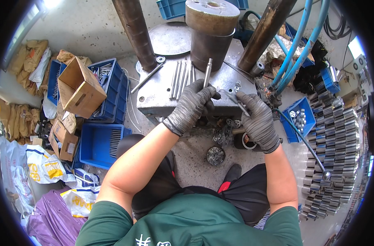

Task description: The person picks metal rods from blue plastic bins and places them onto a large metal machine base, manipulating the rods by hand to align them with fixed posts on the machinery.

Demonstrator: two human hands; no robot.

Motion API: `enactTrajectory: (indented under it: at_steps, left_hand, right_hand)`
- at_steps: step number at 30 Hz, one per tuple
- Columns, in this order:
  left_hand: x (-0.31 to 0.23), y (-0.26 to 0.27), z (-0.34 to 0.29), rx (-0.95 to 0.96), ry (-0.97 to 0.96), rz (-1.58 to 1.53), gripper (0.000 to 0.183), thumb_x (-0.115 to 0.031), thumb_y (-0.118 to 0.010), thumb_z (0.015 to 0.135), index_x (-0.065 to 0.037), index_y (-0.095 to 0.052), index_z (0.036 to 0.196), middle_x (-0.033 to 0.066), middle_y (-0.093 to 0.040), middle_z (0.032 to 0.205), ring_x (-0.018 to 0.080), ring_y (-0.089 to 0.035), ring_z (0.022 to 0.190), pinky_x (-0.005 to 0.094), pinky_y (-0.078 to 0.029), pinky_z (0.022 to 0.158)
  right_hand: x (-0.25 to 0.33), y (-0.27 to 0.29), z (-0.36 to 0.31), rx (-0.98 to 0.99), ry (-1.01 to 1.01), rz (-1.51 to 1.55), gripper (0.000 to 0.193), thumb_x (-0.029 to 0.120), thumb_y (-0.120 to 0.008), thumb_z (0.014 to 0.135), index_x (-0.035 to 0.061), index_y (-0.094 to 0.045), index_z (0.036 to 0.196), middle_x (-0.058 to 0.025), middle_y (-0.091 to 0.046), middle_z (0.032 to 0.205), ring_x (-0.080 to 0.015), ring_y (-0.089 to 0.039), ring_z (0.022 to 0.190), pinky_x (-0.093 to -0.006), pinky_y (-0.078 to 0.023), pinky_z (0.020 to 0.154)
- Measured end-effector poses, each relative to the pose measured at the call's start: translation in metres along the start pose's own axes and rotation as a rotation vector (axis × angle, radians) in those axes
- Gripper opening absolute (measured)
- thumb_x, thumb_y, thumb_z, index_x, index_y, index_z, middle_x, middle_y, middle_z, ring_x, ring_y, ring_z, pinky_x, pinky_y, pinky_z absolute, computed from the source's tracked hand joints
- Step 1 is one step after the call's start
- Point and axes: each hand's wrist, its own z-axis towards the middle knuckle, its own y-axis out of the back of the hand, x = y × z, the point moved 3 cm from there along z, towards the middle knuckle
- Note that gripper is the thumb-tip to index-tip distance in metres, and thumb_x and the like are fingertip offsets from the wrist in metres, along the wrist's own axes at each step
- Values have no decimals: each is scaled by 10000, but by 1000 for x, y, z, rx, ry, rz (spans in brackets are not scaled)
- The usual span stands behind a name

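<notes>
My gloved left hand (191, 106) is closed around a steel rod (208, 74), which points up and away from me over the metal press table (154, 94). In my gloved right hand (260, 119) is a wrench (237, 102), its head tilted toward the left hand and close to it. Several steel rods (179, 78) lie side by side on the table just beyond my left hand. Beyond the wrench, a few small nuts or washers (238, 85) rest on the metal. The lower end of the held rod is hidden by my glove.
A thick steel cylinder (211, 41) stands between two columns (134, 33) behind the table. Blue crates (97, 143) and a cardboard box (80, 88) are at left. Stacked metal tubes (334, 151) fill the right. A round tin of small parts (215, 156) sits on the floor.
</notes>
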Motion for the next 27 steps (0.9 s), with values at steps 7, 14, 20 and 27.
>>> enactTrajectory:
  at_steps: [7,14,20,27]
  left_hand:
    - [2,7,0,13,-23,357,264,-229,-540,1051,-50,-699,1163,-10,-615,823,53,-570,721,215,-484,676]
    - [2,6,-3,101,-140,509,298,-254,-606,1052,-38,-665,1248,33,-671,969,77,-560,852,260,-497,792]
    - [-21,7,-14,155,-91,618,390,-268,-627,1051,-29,-619,1359,68,-709,1030,126,-625,922,304,-529,851]
    - [-20,11,-10,118,-147,804,360,-226,-657,1028,-21,-662,1324,94,-730,985,148,-665,903,330,-553,854]
  right_hand:
    - [-26,17,-2,-27,-281,289,455,23,-684,871,25,-672,1326,-96,-713,966,-153,-659,866,-303,-540,830]
    - [-27,25,-4,74,-390,456,457,33,-700,878,7,-665,1333,-13,-659,915,-104,-605,843,-280,-520,799]
    - [-26,35,-4,102,-410,455,454,38,-705,879,0,-664,1330,-9,-660,920,-101,-602,847,-277,-517,795]
    - [-24,37,-5,79,-352,305,442,43,-707,873,9,-676,1313,-50,-684,920,-123,-633,864,-300,-536,831]
